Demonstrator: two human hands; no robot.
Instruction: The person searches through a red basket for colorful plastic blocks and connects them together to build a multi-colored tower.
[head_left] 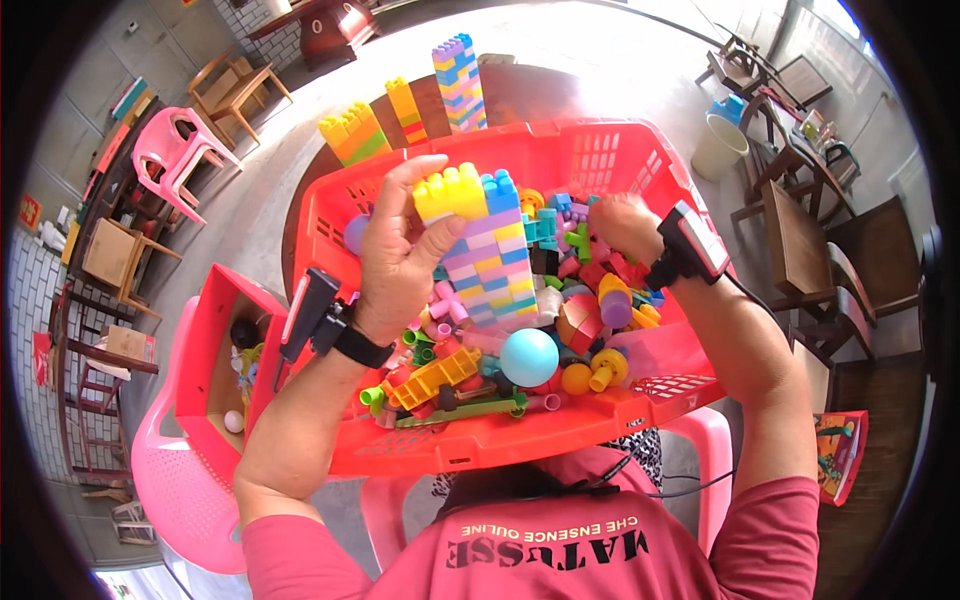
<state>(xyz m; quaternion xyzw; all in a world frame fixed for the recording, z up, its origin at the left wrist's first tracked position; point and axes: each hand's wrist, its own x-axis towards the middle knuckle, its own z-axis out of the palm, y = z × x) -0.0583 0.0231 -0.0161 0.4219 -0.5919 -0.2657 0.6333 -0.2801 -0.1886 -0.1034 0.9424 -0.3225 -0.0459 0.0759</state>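
My left hand is closed round the upper part of a tall tower of toy building bricks, its thumb on the front. Yellow bricks and blue bricks top the tower; pink, white, yellow and blue rows run below. It leans over a red plastic basket full of mixed toy pieces. At the basket's right side, my right hand is down among the pieces with its fingers curled; what they hold, if anything, is hidden. A light blue ball and a yellow toy piece lie near the basket's front.
Behind the basket, a brown round table bears a tall multicoloured brick tower, a narrow yellow one and a yellow-green one. A red box sits on a pink chair at left. Wooden chairs stand at right.
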